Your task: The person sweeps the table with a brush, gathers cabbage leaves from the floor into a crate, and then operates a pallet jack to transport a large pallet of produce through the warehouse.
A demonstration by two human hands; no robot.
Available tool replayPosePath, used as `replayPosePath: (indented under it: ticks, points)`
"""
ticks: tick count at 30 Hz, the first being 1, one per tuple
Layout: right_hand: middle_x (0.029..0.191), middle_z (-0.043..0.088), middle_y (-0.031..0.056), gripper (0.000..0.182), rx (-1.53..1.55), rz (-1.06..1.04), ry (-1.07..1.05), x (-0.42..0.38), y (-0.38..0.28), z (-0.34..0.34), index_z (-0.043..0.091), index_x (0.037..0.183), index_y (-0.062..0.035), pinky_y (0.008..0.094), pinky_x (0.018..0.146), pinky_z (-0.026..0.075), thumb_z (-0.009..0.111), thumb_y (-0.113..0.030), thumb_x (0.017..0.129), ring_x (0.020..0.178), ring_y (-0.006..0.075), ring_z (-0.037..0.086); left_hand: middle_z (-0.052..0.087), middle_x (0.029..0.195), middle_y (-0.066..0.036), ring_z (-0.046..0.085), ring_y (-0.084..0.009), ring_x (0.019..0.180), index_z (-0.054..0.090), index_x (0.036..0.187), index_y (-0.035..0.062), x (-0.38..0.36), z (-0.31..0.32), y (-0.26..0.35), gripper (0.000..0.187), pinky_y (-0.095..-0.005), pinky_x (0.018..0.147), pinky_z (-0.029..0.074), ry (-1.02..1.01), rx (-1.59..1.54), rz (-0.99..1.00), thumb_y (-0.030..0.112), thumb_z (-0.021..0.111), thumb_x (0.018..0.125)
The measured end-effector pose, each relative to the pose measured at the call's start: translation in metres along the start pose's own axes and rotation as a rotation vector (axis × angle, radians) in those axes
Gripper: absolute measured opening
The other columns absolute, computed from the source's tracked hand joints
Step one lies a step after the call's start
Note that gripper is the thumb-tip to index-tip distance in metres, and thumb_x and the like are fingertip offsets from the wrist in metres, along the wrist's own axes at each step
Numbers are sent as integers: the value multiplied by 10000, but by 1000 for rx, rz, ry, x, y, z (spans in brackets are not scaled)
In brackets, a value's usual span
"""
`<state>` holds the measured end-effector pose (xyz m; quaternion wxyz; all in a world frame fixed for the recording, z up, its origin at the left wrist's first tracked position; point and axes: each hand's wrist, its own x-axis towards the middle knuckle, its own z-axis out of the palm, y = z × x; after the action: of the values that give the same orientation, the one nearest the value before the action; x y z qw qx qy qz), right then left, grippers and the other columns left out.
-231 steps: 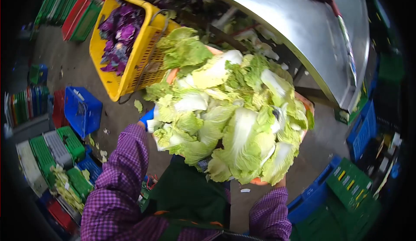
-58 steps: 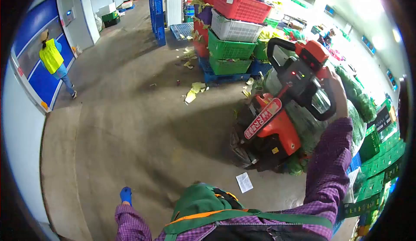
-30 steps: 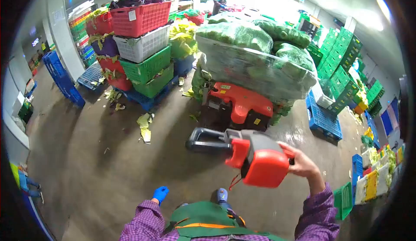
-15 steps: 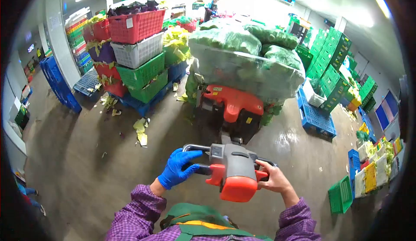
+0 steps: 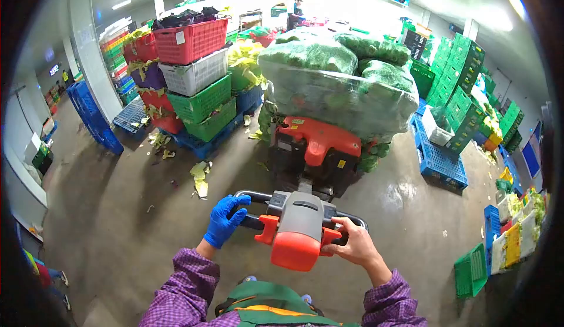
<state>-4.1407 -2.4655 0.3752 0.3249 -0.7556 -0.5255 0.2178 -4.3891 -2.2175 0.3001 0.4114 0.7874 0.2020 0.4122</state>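
Observation:
Wearing a blue glove, my left hand point(image 5: 224, 220) is wrapped round the left loop of the grey and red control handle point(image 5: 301, 227). My bare right hand point(image 5: 354, 242) grips the handle's right side, its fingers by the red lever. Beyond the handle is the red body of the pallet truck point(image 5: 320, 139). Large green bundles in clear wrap point(image 5: 317, 54) are heaped on its load, behind a wrapped front side.
At the left, stacked crates point(image 5: 200, 101) stand on a blue pallet, near a white pillar point(image 5: 97, 51). Another blue pallet point(image 5: 437, 159) lies at the right, with a green crate point(image 5: 470, 271) nearer. Leaf scraps point(image 5: 200, 180) litter the floor. A person point(image 5: 298, 7) stands far back.
The control handle and both hands have shifted left in view. The crates and pallets at both sides appear slightly further right. Both hands keep their hold.

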Motion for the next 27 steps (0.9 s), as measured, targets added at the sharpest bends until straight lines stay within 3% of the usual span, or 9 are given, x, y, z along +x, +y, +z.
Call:
replayPosePath:
  ticks: [8, 19, 25, 27]
  points:
    - [869, 675, 138, 818, -18, 28, -46, -6, 8, 12, 474, 1222, 17, 349, 776, 515, 797, -448, 631, 839, 267, 664, 663, 972, -88, 612, -212, 899, 653, 1056, 43, -17, 2, -7, 243, -310, 819, 462, 37, -63, -85, 131, 620, 832]
    - [920, 678, 155, 812, -8, 31, -133, -27, 13, 33, 423, 1297, -39, 360, 776, 527, 794, -357, 648, 856, 278, 669, 666, 969, -93, 599, -228, 887, 662, 1024, 48, -46, 2, -2, 244, -334, 841, 453, 43, 91, -17, 88, 596, 792]
    - [927, 671, 158, 830, 29, 87, -112, -25, 13, 32, 454, 1275, -41, 355, 812, 498, 836, -320, 592, 871, 277, 658, 663, 977, -93, 602, -245, 922, 670, 987, 53, -43, 3, -14, 211, -337, 897, 440, 89, 123, 30, 97, 606, 790]
    - [896, 675, 146, 817, 30, 91, -99, -24, 10, 31, 464, 1263, -25, 339, 806, 499, 840, -289, 588, 854, 259, 662, 642, 1055, -99, 605, -217, 937, 587, 1188, 62, -45, 0, -25, 394, -323, 922, 433, 19, 154, 64, 86, 621, 796]
